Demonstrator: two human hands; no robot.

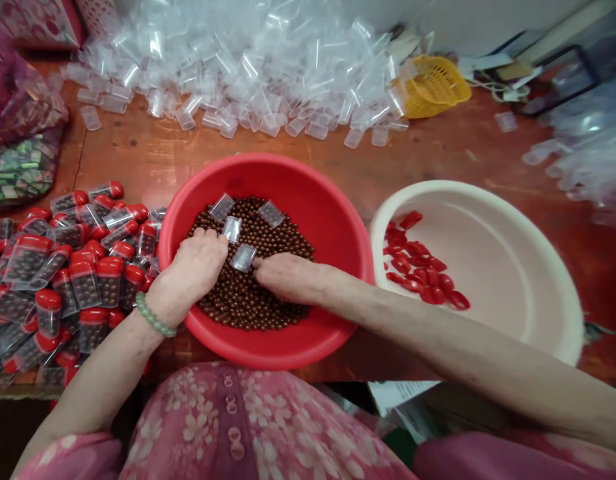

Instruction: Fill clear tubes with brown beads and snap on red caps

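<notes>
Both hands are down in a red basin (pixel 268 347) that holds small brown balls (pixel 258 313). My left hand (pixel 201 260), with a green bead bracelet at the wrist, is closed at the edge of a clear plastic container (pixel 232 229). Its fingertips are partly hidden. Curled fingers of my right hand (pixel 288 277) reach in from the other side, the thumb side against another clear container (pixel 243 257) lying over the balls. Two more clear containers, one upper left (pixel 221 207) and one upper right (pixel 271 213), rest on the balls.
Filled containers with red caps (pixel 95 280) are heaped on the left. Right of the basin, a cream basin (pixel 513 267) holds loose red caps (pixel 428 270). Clear containers (pixel 248 67) pile along the back, beside a yellow basket (pixel 435 87). A purple bag (pixel 23 100) stands far left.
</notes>
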